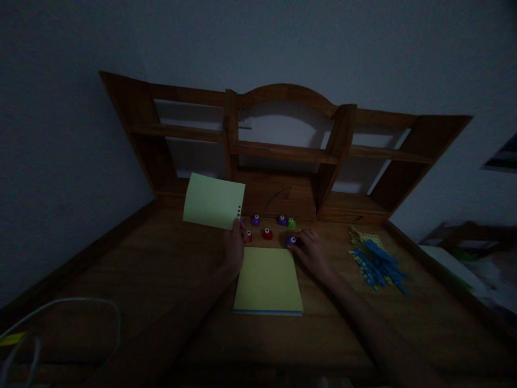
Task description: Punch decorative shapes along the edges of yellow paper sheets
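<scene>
My left hand point(235, 249) pinches the lower right corner of a pale yellow-green sheet of paper point(212, 200), raised above the desk. Small dark holes run in a row along the sheet's right edge. The fingers of my right hand point(313, 250) close around a small purple paper punch point(291, 241) on the desk. Between my hands sits a red punch point(267, 233), with another red punch point(249, 236) right beside my left fingers. Farther back stand a purple punch point(256, 220), a second purple punch point(281, 220) and a green punch point(291, 222).
A stack of coloured paper point(269, 283), yellow on top, lies in front of my hands. Blue and yellow paper strips point(377, 261) are heaped at the right. A wooden shelf unit point(283, 153) stands along the desk's back. A white cable point(81, 299) loops at the lower left.
</scene>
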Demonstrator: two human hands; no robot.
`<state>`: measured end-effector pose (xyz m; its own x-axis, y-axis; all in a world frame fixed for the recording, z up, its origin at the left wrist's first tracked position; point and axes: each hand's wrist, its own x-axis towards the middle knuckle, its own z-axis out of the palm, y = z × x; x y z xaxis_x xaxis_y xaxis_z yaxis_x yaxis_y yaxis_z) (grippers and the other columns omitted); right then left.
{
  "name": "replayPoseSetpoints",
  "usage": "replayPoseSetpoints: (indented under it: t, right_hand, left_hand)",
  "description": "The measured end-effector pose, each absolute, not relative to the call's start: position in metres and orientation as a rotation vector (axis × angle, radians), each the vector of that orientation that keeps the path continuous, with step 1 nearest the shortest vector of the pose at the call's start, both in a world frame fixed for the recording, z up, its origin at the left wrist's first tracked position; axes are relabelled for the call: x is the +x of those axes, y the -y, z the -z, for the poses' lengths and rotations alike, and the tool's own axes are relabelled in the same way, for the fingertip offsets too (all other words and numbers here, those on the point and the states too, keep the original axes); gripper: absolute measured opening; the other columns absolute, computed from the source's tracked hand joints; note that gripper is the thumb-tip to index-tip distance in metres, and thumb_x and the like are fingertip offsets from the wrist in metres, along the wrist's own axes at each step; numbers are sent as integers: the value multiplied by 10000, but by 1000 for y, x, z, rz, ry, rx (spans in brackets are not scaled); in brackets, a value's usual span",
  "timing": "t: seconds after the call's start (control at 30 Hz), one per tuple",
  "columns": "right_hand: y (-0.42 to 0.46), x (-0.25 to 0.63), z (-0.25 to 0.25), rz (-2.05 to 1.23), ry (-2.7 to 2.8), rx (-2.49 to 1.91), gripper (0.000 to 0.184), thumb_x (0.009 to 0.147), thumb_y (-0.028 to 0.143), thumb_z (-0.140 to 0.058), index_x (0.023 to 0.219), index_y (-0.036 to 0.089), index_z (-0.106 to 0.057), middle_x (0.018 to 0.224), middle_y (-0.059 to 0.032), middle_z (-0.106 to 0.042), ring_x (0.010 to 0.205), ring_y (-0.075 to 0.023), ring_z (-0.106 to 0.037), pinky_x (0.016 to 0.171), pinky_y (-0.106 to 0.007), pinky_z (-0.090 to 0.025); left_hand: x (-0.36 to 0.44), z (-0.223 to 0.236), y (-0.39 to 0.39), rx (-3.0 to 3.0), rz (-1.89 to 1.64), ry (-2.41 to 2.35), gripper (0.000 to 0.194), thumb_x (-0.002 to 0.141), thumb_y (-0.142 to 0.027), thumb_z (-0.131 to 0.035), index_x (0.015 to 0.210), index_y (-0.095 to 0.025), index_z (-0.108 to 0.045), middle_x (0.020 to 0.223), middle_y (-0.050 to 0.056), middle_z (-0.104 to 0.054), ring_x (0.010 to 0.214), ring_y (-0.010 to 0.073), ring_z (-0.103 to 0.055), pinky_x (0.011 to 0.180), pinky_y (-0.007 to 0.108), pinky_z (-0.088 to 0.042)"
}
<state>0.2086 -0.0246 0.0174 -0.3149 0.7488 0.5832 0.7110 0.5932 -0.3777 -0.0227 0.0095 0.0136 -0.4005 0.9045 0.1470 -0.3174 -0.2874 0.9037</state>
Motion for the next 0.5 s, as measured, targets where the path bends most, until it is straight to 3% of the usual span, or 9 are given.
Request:
replayPoseSetpoints:
  t: [0.3, 0.5]
  right_hand:
    - [27, 206, -20, -155, 1866, -1178, 175, 878, 308, -598, 1029, 222, -608, 1002, -65, -622, 967, -261, -550, 867, -411, -442]
    - [27, 205, -19, -340, 1533, -1179, 281, 888, 385, -564, 1112, 216, -560, 1045, -64, -625, 913, -231, -603, 774, -357, -499]
  left_hand:
    - [-23, -11, -12, 885, -1803, -1026, 353, 834, -479, -528, 634, -190, -500, 436, -66, -385, 362, 74, -375, 387, 202, -307]
    - [-23, -10, -11, 908, -1810, -1050, 364, 834, -500, -520, 662, -180, -514, 444, -65, -402, 373, 77, -392, 394, 197, -315]
